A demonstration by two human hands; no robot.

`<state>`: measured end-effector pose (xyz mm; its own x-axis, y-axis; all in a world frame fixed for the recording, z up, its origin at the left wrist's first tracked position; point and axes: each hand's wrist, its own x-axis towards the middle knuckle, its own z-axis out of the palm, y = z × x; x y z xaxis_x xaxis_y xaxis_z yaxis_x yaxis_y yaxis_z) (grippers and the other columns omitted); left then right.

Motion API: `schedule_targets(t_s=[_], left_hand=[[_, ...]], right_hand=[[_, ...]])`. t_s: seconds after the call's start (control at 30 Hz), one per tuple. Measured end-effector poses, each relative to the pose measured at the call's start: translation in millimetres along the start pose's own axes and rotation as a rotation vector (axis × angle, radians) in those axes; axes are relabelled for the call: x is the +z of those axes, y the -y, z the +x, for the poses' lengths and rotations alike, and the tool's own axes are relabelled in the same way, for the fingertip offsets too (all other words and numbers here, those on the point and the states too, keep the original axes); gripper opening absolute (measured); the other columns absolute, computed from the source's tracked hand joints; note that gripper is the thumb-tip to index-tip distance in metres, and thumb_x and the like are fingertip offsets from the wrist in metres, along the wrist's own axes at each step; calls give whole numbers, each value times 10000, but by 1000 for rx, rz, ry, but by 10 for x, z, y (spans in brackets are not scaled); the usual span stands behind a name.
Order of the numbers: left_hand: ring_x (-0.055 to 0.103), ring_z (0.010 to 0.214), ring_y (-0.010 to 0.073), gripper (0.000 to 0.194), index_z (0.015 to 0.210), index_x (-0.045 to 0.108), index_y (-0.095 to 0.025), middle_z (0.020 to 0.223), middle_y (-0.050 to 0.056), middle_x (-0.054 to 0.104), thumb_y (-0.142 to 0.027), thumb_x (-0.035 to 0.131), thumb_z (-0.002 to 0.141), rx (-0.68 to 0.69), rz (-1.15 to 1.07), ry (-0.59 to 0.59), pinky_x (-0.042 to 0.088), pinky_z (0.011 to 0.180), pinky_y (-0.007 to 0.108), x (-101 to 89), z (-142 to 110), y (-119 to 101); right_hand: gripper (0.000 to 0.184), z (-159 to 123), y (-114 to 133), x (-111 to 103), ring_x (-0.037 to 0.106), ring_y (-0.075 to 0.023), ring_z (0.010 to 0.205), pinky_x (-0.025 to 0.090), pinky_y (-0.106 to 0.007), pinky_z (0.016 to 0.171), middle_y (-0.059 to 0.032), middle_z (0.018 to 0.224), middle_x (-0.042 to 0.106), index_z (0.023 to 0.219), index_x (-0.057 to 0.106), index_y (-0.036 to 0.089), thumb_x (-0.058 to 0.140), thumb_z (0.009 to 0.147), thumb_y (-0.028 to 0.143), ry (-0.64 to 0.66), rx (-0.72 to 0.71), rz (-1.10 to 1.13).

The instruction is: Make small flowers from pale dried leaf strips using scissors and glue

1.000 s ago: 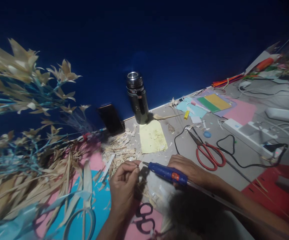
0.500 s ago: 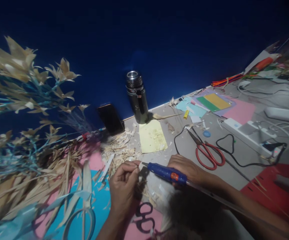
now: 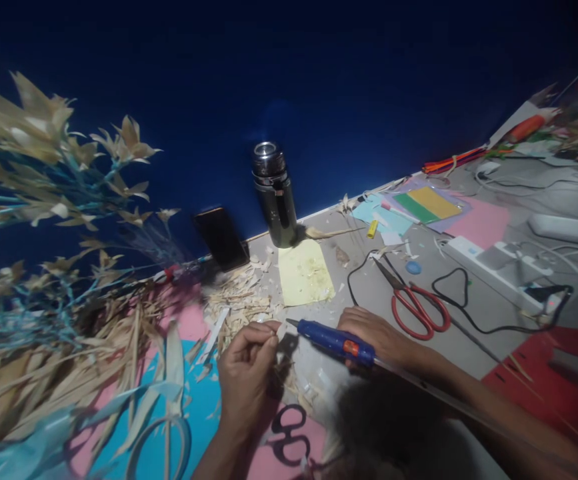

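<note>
My right hand [image 3: 373,337] is wrapped round a blue glue gun [image 3: 336,342] with an orange label, a long clear glue stick [image 3: 419,385] running out of its rear. The gun's grey nozzle points left at a small pale husk piece [image 3: 283,329], a slight gap between them. That husk piece is pinched in the fingertips of my left hand [image 3: 249,363]; its far end is hidden by the fingers. Below the hands, black scissor handles [image 3: 290,437] lie on pink paper. A yellow sheet [image 3: 306,277] with glue residue sits just beyond them.
A dark flask [image 3: 276,200] and a phone [image 3: 221,239] stand against the blue wall. Red-handled scissors [image 3: 421,310], a black cord and a white power strip [image 3: 501,273] lie right. Husk flowers [image 3: 129,143] on blue stems and husk scraps [image 3: 241,300] fill the left.
The glue gun has shifted very slightly to the right, so its nozzle tip is drawn back a little from the husk piece. My left hand stays in place.
</note>
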<state>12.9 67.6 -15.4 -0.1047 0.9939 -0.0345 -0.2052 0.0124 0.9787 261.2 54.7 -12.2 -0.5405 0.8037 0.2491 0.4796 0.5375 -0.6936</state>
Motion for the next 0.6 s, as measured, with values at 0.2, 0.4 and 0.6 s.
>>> schedule_targets(t_s=[0.2,0.4,0.6], left_hand=[[674,906,180,160,689,667,-191,826,10,647,-188,815,748,-12,-14,-6,543,793,266,-12,-1,12],[656,833,150,203,696,646,-192,791,-17,622,-210,847,719,-155,-205,35,543,775,257,-29,-3,-45],[565,619,75,299,686,644,-178,812,-29,617,-276,921,631,-212,-210,-29,493,571,182,-18,-33,-153]], right_hand=[[518,-1,-22,9,506,-207,765,413,-346,758,-51,825,588,920,610,174,416,1008,646,49,3,-37],[199,-20,1,-105,495,-232,838,391,-373,802,-79,893,592,960,590,176,432,1024,279,32,76,-238],[158,36,-128,-192,489,-275,939,369,-403,848,-130,1020,612,1074,620,154,524,962,211,115,159,-516]])
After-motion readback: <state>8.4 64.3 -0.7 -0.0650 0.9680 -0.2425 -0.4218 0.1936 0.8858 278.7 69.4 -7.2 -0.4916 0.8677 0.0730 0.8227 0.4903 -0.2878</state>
